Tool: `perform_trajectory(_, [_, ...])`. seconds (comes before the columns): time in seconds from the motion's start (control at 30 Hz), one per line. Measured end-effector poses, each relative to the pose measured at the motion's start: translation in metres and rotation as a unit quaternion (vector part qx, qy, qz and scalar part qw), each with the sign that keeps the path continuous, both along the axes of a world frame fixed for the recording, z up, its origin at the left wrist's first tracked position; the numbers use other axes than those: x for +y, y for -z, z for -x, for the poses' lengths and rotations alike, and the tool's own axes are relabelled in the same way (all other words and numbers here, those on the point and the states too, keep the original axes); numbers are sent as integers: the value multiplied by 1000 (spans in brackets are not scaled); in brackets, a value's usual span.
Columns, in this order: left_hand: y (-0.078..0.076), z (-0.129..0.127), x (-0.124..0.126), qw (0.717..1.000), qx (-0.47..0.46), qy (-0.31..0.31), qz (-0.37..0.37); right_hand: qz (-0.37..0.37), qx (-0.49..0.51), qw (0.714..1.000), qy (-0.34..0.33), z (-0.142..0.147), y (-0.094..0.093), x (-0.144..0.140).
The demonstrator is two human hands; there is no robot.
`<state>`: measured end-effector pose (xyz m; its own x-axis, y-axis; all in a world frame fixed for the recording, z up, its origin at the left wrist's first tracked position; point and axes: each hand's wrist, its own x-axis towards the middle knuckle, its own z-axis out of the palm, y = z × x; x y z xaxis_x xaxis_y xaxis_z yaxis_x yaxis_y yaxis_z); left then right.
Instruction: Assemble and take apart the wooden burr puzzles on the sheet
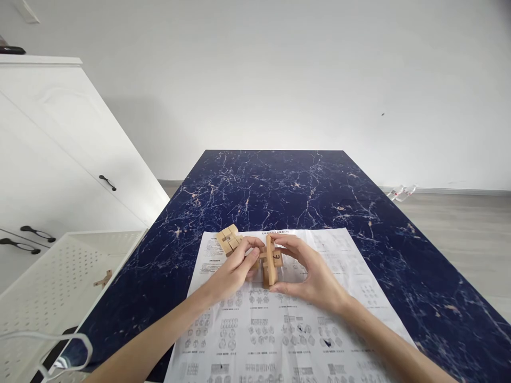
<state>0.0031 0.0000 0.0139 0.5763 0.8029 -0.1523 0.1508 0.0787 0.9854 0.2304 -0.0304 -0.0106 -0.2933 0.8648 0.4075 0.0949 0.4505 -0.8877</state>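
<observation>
A partly built wooden puzzle (271, 260) of crossed bars stands on a printed instruction sheet (279, 330). My left hand (235, 271) grips its left side with the fingertips. From the right, my right hand (311, 276) holds the puzzle, thumb low against the upright bar and fingers over the top. A second, assembled wooden puzzle block (229, 239) lies on the sheet's far left corner, just beyond my left hand.
The sheet lies on a dark blue marble-patterned table (279, 186). A white perforated tray (51, 287) to the left holds a loose wooden piece (104, 279). A white cabinet (48, 159) with black handles stands at far left. A white cable (59, 346) loops at bottom left.
</observation>
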Motion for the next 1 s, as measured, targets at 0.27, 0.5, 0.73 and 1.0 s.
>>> perform_trajectory(0.27, [0,-1,-3,1000,-8,-6,-17,14,-17,1000,-4,0,-4,-1])
perform_trajectory(0.5, [-2,-14,-10,993,-86,-62,56,35,-30,999,21,10,-4,-4])
perform_trajectory(0.73, [-5,-11,-11,994,-9,-80,70,34,-21,998,50,5,-2,-4])
perform_trajectory(1.0, [-4,-12,-6,996,-51,-46,50,50,-4,999,8,-1,-1,1])
